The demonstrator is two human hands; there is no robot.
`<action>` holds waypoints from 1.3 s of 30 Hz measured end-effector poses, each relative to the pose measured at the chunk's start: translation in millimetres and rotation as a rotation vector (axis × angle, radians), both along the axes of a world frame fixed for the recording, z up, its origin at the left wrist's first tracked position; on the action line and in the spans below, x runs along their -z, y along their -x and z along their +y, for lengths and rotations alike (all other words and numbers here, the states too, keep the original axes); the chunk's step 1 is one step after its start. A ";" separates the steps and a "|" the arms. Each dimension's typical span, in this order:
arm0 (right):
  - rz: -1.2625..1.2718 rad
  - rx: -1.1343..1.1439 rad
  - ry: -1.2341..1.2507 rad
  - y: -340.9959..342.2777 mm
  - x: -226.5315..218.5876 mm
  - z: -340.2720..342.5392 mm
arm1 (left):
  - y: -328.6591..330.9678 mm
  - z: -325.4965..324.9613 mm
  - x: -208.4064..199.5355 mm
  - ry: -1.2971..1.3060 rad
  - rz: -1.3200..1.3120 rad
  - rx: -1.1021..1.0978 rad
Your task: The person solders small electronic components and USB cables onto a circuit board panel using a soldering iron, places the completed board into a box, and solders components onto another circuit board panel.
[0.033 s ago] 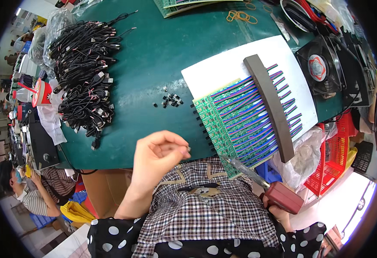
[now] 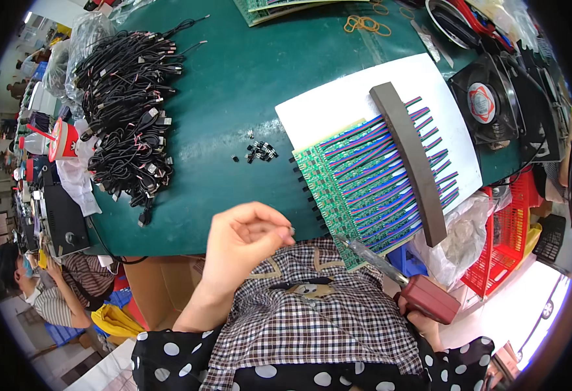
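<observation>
My left hand (image 2: 243,244) is closed in a pinch near the table's front edge. Between thumb and index finger sits a small metallic part (image 2: 292,231), too small to make out fully. My right hand (image 2: 424,324), partly hidden, grips a soldering iron (image 2: 431,299) with a dark red, boxy handle. The iron's tip reaches the near corner of a green circuit board panel (image 2: 335,189). Blue, red and black ribbon wires (image 2: 370,173) run from the panel beneath a dark brown bar (image 2: 406,156). Small black-and-silver connectors (image 2: 260,152) lie in a loose pile left of the panel.
A white sheet (image 2: 338,98) lies under the bar and wires. Black USB cables (image 2: 129,117) are heaped at left. A fan (image 2: 484,103) stands at right, above a red basket (image 2: 494,254). Rubber bands (image 2: 366,26) lie at the back. A co-worker (image 2: 58,293) sits at lower left.
My left hand has shifted slightly right and toward me, still pinching the small part. My right hand and the soldering iron stay in place.
</observation>
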State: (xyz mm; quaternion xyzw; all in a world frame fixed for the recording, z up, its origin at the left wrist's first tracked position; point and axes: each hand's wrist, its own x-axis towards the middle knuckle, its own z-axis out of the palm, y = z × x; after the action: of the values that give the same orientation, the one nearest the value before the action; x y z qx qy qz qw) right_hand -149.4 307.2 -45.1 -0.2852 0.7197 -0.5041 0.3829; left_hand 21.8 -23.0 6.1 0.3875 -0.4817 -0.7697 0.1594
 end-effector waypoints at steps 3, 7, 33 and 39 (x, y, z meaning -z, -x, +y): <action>0.107 -0.097 0.030 9.0 11.2 7.6 | 1.1 14.9 -3.9 -0.133 -0.032 0.056; -0.194 0.045 -0.033 4.2 -21.5 -24.6 | 9.6 34.7 -1.3 -0.149 -0.035 0.108; -0.234 0.043 -0.004 1.6 -22.4 -20.7 | 32.0 57.0 9.7 -0.005 -0.094 0.004; -0.234 0.051 -0.022 0.0 -14.4 -11.8 | 32.5 56.6 13.3 0.006 -0.078 -0.007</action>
State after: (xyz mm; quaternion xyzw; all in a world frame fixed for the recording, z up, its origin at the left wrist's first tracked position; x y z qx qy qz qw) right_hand -149.4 295.4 -30.8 -0.2015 0.6827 -0.5355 0.4546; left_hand -10.7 33.6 -7.2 0.4185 -0.4885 -0.7520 0.1442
